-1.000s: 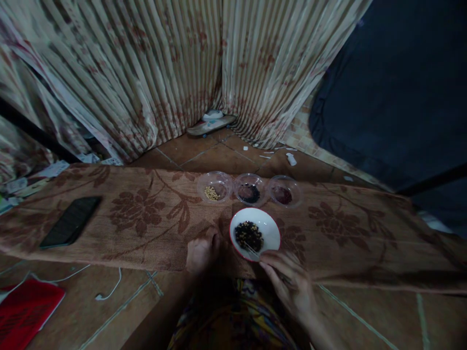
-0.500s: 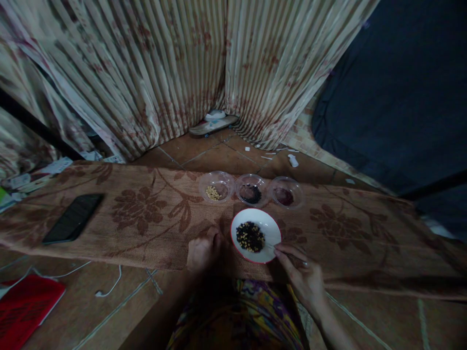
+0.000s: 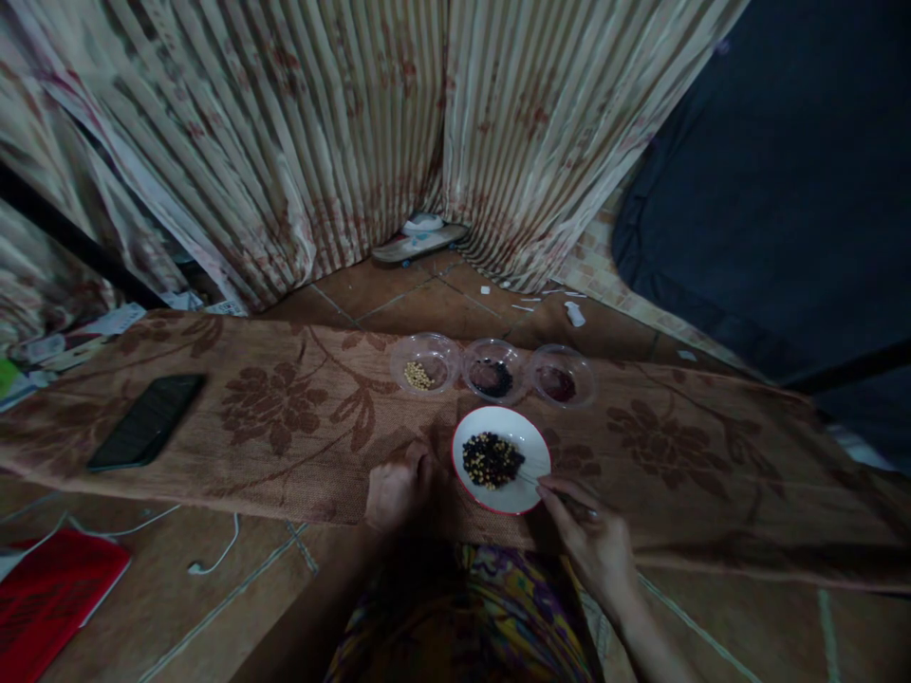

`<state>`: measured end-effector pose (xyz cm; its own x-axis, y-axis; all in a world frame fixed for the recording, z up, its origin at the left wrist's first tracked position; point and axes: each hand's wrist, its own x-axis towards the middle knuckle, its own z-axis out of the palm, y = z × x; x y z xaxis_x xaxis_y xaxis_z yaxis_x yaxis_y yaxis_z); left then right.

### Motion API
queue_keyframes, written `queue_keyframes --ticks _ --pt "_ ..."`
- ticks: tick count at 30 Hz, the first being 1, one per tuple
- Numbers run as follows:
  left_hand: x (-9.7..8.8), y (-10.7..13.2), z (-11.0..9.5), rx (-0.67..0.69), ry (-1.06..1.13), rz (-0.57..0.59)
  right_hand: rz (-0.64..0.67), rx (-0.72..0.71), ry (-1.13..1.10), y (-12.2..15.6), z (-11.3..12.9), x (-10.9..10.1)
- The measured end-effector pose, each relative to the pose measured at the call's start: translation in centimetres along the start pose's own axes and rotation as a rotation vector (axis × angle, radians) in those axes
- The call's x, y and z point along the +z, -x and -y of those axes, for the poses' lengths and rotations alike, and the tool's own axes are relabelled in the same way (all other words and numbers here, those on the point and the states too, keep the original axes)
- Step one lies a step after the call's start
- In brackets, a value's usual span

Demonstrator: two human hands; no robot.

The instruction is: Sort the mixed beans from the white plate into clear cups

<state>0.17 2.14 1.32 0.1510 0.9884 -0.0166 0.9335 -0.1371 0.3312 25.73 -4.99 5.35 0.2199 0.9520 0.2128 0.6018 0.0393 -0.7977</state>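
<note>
A white plate (image 3: 530, 436) with a red rim stands on the cloth, bearing a heap of mixed dark and yellow beans (image 3: 491, 460). My right hand (image 3: 594, 536) is closed around a slim metal utensil (image 3: 585, 507), its far end reaching the right side of the heap. Its exact kind is hard to make out in the dim light. To the left of the plate, my left hand (image 3: 399, 486) rests on the cloth as a loose fist, apart from the plate; nothing shows in it. Behind stand three clear plastic bowls: yellow beans (image 3: 418, 376), black beans (image 3: 492, 379) and dark red beans (image 3: 559, 384).
A patterned brown cloth (image 3: 285, 474) covers the long, narrow table. A dark phone (image 3: 146, 422) lies at its left. On the tiled floor are a red bag (image 3: 64, 593), a white cable (image 3: 228, 545) and a skateboard (image 3: 419, 247) by the striped curtains (image 3: 356, 123).
The utensil's end has moved slightly left to the heap, and some dark beans now spread further right. My left hand stays put. The view has shifted a little.
</note>
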Motion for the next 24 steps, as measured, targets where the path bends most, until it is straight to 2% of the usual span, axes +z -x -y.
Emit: queue_keyframes --ticks 6,11,24 --pt "0.1 0.0 0.1 0.012 -0.030 -0.007 -0.096 0.081 -0.004 -0.4 -0.6 -0.3" --pt "0.2 0.0 0.1 0.014 -0.032 -0.023 -0.052 0.087 0.013 -0.1 -0.7 -0.6" --pt "0.0 0.0 0.0 0.035 -0.026 -0.051 -0.039 0.078 0.000 -0.1 -2.0 -0.4"
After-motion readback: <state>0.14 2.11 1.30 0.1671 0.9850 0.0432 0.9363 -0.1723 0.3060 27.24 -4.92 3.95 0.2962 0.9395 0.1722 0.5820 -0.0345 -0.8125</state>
